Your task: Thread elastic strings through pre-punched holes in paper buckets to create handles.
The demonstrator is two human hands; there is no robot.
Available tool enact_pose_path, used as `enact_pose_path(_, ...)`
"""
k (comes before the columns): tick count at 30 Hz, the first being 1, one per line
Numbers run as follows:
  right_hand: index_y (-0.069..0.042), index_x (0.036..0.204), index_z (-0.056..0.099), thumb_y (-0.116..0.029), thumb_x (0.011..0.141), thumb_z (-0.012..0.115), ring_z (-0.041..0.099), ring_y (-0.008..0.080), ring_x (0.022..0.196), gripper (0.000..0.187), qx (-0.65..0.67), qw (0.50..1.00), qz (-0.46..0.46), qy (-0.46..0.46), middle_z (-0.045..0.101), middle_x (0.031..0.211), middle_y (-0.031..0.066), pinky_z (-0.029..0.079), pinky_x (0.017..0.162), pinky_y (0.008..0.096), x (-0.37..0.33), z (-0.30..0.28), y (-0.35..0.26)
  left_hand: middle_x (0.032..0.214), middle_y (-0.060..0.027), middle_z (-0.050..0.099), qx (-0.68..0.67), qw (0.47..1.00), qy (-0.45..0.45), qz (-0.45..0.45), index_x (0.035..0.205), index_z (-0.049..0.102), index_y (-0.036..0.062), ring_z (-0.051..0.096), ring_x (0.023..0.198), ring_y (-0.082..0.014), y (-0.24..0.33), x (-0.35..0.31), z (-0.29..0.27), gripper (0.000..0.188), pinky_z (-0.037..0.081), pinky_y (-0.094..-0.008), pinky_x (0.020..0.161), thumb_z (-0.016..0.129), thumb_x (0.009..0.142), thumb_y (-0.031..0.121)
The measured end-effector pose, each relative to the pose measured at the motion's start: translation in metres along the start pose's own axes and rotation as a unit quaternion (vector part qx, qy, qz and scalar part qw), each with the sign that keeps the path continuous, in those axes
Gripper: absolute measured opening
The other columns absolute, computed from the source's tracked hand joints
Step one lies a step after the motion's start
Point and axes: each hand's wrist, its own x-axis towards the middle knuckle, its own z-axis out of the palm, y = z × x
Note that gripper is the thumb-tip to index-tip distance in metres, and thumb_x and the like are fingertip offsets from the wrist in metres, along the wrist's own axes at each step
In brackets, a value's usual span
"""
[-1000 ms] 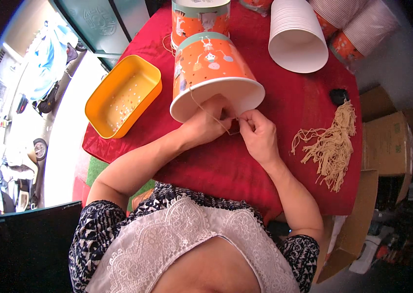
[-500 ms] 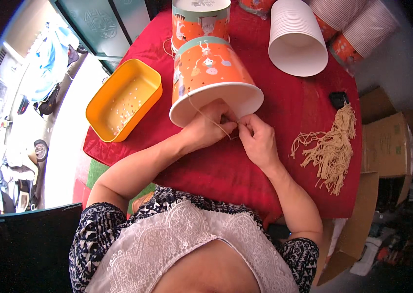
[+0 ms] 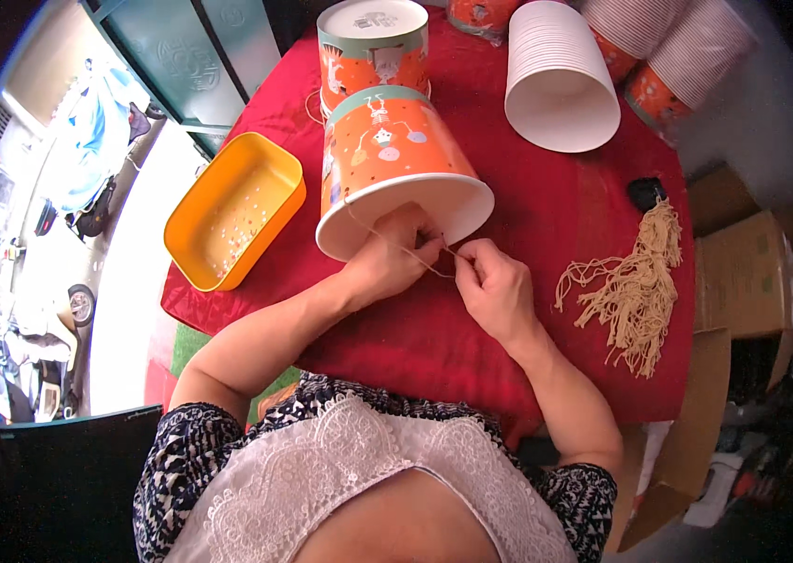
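Note:
An orange printed paper bucket (image 3: 401, 141) lies on its side, its white-rimmed mouth toward me. A thin beige cord (image 3: 380, 233) runs from its wall over the rim and across my left hand (image 3: 392, 263). That hand is partly inside the mouth, fingers pinched together near the cord; what exactly sits between them is hidden. Just to the right, my right hand (image 3: 498, 286) pinches the cord between thumb and forefinger, and a short stretch of it spans the gap between the two hands.
Behind stands another orange bucket (image 3: 373, 66), upside down. A yellow tub (image 3: 274, 225) with tiny bits inside is at left. White nested buckets (image 3: 561, 89) and wrapped stacks (image 3: 701, 56) are at the far right. A bundle of beige cords (image 3: 645, 300) lies at right, near cardboard boxes (image 3: 744, 281).
My right hand has drawn slightly away from the left, opening a small gap bridged by cord. In the picture, the bucket sits a little lower and further left.

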Motion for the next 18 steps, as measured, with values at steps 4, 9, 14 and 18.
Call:
enact_pose_path(4, -0.004, 0.086, 0.06, -0.01, 0.084, 0.062, 0.066, 0.0346, 0.067, 0.007, -0.016, 0.999, -0.034, 0.012, 0.066, 0.075, 0.0174, 0.052, 0.057, 0.0429, -0.002, -0.001, 0.0, 0.078, -0.0179, 0.063, 0.014, 1.0, 0.017, 0.007, 0.082, 0.06, -0.0042, 0.063, 0.074, -0.0292, 0.001, -0.002, 0.002, 0.012, 0.049, -0.0381, 0.066, 0.064, 0.079, 0.006)
enact_pose_path(9, -0.004, 0.082, 0.056, -0.008, 0.085, 0.06, 0.065, 0.0341, 0.061, 0.007, -0.062, 0.996, -0.058, -0.006, 0.062, 0.067, 0.0168, 0.05, 0.051, 0.0428, -0.004, -0.003, 0.002, 0.083, -0.0187, 0.061, 0.028, 0.999, 0.016, -0.025, 0.085, 0.059, -0.0034, 0.061, 0.078, -0.0324, 0.002, -0.003, 0.003, 0.013, 0.048, -0.0398, 0.07, 0.064, 0.082, 0.009)
enact_pose_path(14, -0.004, 0.079, 0.053, -0.008, 0.086, 0.057, 0.063, 0.0346, 0.058, 0.009, -0.073, 0.994, -0.07, -0.031, 0.06, 0.063, 0.0169, 0.048, 0.049, 0.0442, -0.004, -0.009, 0.004, 0.086, -0.0202, 0.06, 0.066, 0.998, 0.012, -0.008, 0.088, 0.059, -0.0029, 0.06, 0.081, -0.0356, 0.001, 0.002, 0.003, 0.014, 0.047, -0.0418, 0.073, 0.062, 0.085, 0.011)
enact_pose_path(18, -0.004, 0.078, 0.051, -0.007, 0.086, 0.057, 0.062, 0.0355, 0.057, 0.01, -0.075, 0.992, -0.085, -0.052, 0.059, 0.062, 0.017, 0.048, 0.049, 0.0446, -0.002, -0.013, 0.007, 0.086, -0.0216, 0.06, 0.069, 0.996, 0.018, -0.046, 0.087, 0.058, -0.0043, 0.06, 0.081, -0.0365, 0.007, 0.003, 0.004, 0.015, 0.047, -0.0431, 0.072, 0.061, 0.085, 0.01)
